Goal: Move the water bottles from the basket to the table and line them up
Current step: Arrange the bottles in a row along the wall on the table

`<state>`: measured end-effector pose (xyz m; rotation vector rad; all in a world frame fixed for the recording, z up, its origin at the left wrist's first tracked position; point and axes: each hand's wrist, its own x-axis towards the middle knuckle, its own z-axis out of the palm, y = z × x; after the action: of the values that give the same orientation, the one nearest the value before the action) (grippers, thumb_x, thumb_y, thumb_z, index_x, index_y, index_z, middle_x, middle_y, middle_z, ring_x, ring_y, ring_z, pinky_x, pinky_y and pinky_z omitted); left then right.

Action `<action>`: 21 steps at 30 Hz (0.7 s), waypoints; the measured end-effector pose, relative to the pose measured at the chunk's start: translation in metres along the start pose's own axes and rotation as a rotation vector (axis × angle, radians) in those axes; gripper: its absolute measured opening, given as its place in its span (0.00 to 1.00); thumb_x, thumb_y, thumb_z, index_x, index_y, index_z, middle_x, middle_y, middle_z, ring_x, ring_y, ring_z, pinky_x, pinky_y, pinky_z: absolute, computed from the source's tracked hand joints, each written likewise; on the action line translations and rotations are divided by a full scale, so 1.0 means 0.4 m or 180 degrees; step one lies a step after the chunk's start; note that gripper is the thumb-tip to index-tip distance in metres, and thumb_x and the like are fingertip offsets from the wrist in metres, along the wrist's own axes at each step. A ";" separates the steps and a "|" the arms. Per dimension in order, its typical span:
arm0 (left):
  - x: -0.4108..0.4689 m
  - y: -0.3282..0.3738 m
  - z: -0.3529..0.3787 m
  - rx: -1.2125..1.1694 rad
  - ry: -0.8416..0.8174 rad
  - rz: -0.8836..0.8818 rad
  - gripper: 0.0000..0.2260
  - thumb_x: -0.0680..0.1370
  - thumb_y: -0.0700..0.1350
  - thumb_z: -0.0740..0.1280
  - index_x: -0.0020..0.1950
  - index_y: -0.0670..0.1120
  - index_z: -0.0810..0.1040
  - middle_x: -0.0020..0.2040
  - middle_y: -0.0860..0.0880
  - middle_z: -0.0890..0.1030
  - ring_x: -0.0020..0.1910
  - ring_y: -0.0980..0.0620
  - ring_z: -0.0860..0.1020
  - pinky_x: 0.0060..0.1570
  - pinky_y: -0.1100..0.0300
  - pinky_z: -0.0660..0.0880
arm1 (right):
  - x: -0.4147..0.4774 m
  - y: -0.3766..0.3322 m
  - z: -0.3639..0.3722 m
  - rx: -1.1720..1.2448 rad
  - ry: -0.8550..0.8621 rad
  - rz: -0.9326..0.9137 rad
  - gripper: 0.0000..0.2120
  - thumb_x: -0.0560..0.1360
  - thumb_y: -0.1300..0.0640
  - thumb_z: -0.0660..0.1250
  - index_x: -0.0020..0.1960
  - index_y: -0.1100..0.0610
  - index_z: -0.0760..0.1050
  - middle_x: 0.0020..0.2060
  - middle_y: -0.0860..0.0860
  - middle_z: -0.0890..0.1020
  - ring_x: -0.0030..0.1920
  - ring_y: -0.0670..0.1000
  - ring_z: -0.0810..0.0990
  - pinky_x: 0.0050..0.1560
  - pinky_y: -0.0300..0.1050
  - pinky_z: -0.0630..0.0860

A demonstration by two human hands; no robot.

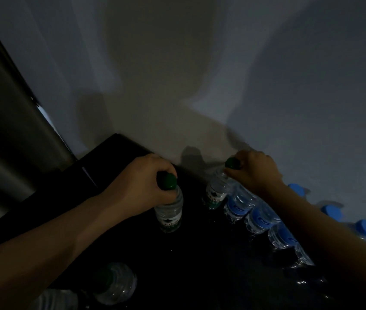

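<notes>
We see two green-capped bottles on the dark worktop (200,253), as far as the dim light lets us judge. The left bottle (169,211) stands upright directly under the left grip (146,175), whose fingers curl round its neck and cap. The right bottle (216,191) leans a little, and the right grip (253,171) clasps its cap from above and from the right. The two bottles stand apart, with bare worktop between them. Just beside the right bottle, a row of blue-label bottles (238,203) runs along the wall (177,74) under the right forearm. A third bottle (114,283) shows at lower left; we cannot tell what it rests in
</notes>
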<state>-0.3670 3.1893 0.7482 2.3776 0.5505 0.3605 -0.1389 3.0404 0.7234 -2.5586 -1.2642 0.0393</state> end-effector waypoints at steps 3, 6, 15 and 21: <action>0.011 -0.008 0.006 0.0027 -0.0006 0.0021 0.11 0.59 0.48 0.74 0.40 0.53 0.80 0.39 0.59 0.76 0.36 0.66 0.75 0.35 0.76 0.67 | -0.007 -0.001 0.007 0.0092 -0.0024 0.0040 0.14 0.73 0.46 0.69 0.47 0.57 0.78 0.39 0.53 0.80 0.41 0.55 0.78 0.49 0.47 0.72; 0.023 -0.015 0.014 0.0033 0.0017 0.0017 0.11 0.59 0.47 0.74 0.40 0.52 0.81 0.38 0.58 0.76 0.36 0.67 0.75 0.35 0.75 0.68 | -0.009 -0.010 0.013 0.0161 -0.0008 0.0097 0.14 0.73 0.46 0.69 0.47 0.57 0.76 0.37 0.52 0.78 0.40 0.55 0.78 0.46 0.45 0.70; 0.069 -0.026 0.034 0.0185 -0.0033 0.0007 0.10 0.60 0.44 0.75 0.40 0.50 0.81 0.39 0.55 0.77 0.35 0.60 0.76 0.35 0.70 0.68 | -0.039 -0.046 -0.001 -0.0416 0.0008 0.0193 0.20 0.72 0.41 0.68 0.55 0.55 0.73 0.51 0.53 0.79 0.52 0.55 0.77 0.56 0.51 0.68; 0.112 -0.009 0.045 0.0272 -0.0111 0.0029 0.10 0.61 0.42 0.75 0.41 0.46 0.82 0.41 0.49 0.80 0.39 0.53 0.78 0.41 0.59 0.75 | -0.200 -0.061 -0.035 0.0149 0.0057 -0.0163 0.07 0.75 0.52 0.68 0.50 0.54 0.77 0.44 0.49 0.79 0.42 0.49 0.78 0.44 0.44 0.77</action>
<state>-0.3218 3.2034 0.7376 2.4643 0.5491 0.3046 -0.2049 2.9886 0.7352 -2.4806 -1.3058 0.0351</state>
